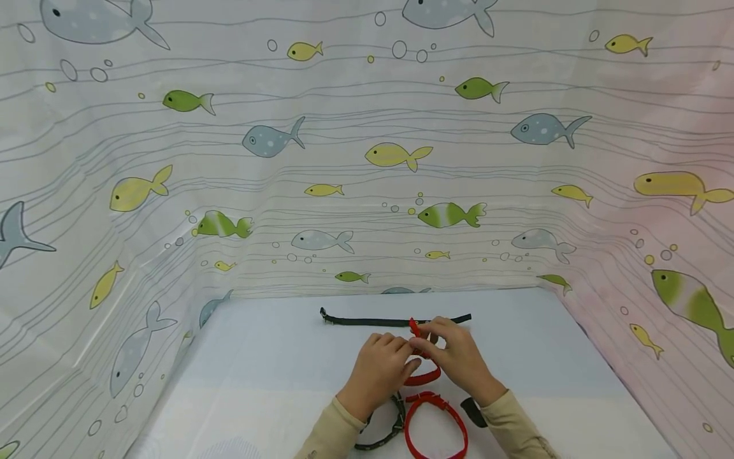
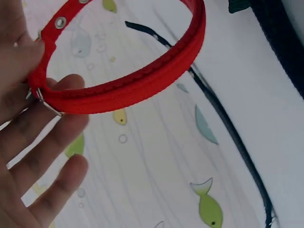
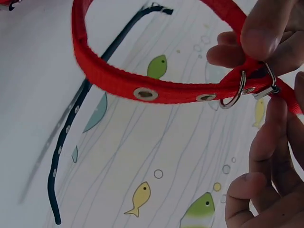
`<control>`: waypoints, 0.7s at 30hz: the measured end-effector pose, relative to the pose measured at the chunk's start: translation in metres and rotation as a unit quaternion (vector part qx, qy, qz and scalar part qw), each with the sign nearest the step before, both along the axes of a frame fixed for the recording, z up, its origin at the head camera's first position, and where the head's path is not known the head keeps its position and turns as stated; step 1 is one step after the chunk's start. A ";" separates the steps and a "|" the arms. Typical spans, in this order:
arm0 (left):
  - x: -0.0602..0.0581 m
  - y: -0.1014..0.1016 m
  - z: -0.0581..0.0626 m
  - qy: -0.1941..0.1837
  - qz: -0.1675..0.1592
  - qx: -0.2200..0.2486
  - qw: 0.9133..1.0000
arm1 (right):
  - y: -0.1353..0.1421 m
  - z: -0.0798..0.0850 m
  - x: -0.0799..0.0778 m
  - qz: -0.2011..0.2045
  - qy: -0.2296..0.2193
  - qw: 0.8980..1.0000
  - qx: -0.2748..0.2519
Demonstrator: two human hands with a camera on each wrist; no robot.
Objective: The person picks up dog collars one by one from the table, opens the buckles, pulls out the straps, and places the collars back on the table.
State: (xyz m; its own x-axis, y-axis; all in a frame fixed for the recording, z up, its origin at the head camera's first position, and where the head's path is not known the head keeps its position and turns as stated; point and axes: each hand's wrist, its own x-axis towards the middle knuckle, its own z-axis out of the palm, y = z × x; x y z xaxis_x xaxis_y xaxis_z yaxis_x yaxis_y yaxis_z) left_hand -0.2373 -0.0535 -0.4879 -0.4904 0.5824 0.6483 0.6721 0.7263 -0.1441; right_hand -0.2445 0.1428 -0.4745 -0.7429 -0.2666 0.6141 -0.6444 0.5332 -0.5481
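Observation:
Both hands hold one red collar [image 1: 423, 376] above the white table [image 1: 269, 363]. My left hand [image 1: 403, 356] pinches it near the metal buckle [image 2: 46, 102], thumb on top and fingers underneath. My right hand [image 1: 427, 341] pinches the strap end by the D-ring [image 3: 232, 96] and buckle. The red collar [image 2: 142, 80] forms a loop, and its eyelets [image 3: 145, 93] show in the right wrist view. Just beyond the hands a black collar strap [image 1: 390, 320] lies straight and flat on the table.
A second red collar [image 1: 436, 428], closed in a loop, lies near the front edge beside a dark studded collar [image 1: 387, 433]. A small black piece [image 1: 473, 411] sits by my right sleeve. Fish-patterned curtain [image 1: 367, 159] walls the table on three sides.

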 end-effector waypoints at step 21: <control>-0.013 -0.017 -0.007 -0.023 -0.063 0.147 0.987 | 0.013 -0.007 0.001 -0.009 -0.138 0.990 0.011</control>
State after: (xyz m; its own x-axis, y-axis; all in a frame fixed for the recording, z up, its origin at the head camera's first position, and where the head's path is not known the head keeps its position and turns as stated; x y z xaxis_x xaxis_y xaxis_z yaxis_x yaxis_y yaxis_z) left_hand -0.2507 -0.0709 -0.4949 -0.4592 0.4312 0.7767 0.7605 0.6427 0.0929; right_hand -0.2432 0.1560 -0.4817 -0.8863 -0.2622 0.3818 -0.4621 0.5571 -0.6900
